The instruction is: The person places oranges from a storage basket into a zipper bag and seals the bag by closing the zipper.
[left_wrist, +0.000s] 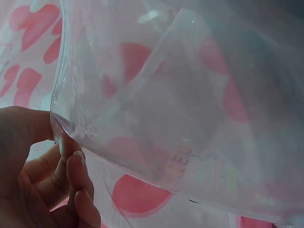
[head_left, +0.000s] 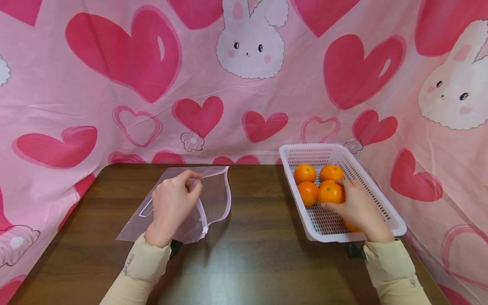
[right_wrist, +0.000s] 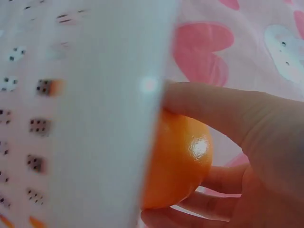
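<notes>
A clear zip bag (head_left: 217, 199) with a pale edge and a slider lies spread on the left, its mouth parted toward the right. My left hand (head_left: 172, 203) pinches the upper layer near that mouth; in the left wrist view the thumb and index finger grip the film (left_wrist: 142, 109). On the right, my right hand (head_left: 362, 209) holds an orange (head_left: 331, 192) inside a white plastic basket (head_left: 335, 238), thumb and fingers around its side. The right wrist view shows that orange (right_wrist: 183, 161) partly hidden behind the basket wall (right_wrist: 109, 114).
More oranges (head_left: 305, 173) sit in the basket beside the held one, and another orange (head_left: 350, 226) is partly covered by my right hand. The brown wooden table (head_left: 251, 262) spans between bag and basket. A pink heart-patterned cloth (head_left: 236, 110) hangs behind and at both sides.
</notes>
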`<state>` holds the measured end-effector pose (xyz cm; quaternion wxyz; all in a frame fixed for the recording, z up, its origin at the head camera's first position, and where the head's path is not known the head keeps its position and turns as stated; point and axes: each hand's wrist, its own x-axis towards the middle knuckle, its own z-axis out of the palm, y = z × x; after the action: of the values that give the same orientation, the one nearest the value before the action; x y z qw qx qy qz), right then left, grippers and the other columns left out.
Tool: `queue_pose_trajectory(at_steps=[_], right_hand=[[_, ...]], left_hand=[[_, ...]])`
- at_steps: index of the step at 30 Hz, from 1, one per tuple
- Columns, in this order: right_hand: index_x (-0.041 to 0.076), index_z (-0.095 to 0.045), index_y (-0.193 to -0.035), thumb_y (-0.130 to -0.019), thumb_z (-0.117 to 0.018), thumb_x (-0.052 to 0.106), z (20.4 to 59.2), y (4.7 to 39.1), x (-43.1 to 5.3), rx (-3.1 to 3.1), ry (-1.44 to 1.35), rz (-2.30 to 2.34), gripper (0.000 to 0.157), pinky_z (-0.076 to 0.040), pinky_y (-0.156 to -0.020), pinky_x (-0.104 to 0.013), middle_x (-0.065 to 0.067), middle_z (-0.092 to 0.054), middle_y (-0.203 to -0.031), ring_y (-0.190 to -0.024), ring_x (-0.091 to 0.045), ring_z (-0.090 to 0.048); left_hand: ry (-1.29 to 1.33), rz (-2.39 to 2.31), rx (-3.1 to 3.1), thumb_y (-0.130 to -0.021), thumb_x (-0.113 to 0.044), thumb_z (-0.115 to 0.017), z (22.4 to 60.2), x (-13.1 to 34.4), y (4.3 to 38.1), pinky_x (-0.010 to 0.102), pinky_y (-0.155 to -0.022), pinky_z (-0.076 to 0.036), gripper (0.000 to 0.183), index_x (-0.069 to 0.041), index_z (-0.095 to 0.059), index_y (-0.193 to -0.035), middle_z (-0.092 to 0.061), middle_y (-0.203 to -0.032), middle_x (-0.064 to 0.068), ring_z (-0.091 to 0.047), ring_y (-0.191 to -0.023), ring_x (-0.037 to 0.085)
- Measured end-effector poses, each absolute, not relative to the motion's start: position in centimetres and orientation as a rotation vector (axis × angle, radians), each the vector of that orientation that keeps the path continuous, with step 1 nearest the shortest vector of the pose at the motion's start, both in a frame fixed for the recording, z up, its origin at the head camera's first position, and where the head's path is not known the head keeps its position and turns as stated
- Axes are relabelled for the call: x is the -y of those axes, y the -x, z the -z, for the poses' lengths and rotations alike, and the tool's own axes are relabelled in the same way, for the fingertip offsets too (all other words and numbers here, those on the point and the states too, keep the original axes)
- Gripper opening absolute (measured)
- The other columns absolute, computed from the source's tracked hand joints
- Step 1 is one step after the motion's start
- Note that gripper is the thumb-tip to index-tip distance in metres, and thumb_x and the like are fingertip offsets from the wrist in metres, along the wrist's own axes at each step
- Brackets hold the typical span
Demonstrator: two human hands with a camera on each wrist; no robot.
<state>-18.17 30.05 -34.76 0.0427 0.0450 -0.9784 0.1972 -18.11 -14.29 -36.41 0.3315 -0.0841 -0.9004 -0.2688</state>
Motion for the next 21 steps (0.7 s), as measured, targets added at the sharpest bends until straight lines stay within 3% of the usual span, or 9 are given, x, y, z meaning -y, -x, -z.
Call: queue_pose_trajectory(at_steps=[9, 21], right_hand=[[-0.009, -0.043, -0.138, -0.082, -0.083, 0.044, 33.9, 18.1, -29.2, 2.915, -0.108, -0.661, 0.087, -0.050, -0.087, -0.064, -0.028, -0.054, -0.123, -0.103, -0.044, -0.057], [-0.004, -0.041, -0.147, -0.081, -0.086, 0.039, 33.0, 18.5, -27.7, 2.837, -0.148, -0.731, 0.091, -0.044, -0.092, -0.068, -0.027, -0.052, -0.133, -0.111, -0.046, -0.054]], left_hand=[[0.223, 0.696, 2.340, -0.088, -0.016, -0.066, 36.4, 14.4, 18.2, 0.035, -0.041, -0.032, 0.014, -0.013, -0.079, -0.093, -0.054, -0.057, -0.005, -0.040, -0.043, 0.015], [0.219, 0.690, 2.346, -0.088, -0.017, -0.065, 36.2, 14.5, 18.2, 0.035, -0.041, -0.033, 0.014, -0.014, -0.079, -0.093, -0.054, -0.057, -0.006, -0.041, -0.043, 0.015]])
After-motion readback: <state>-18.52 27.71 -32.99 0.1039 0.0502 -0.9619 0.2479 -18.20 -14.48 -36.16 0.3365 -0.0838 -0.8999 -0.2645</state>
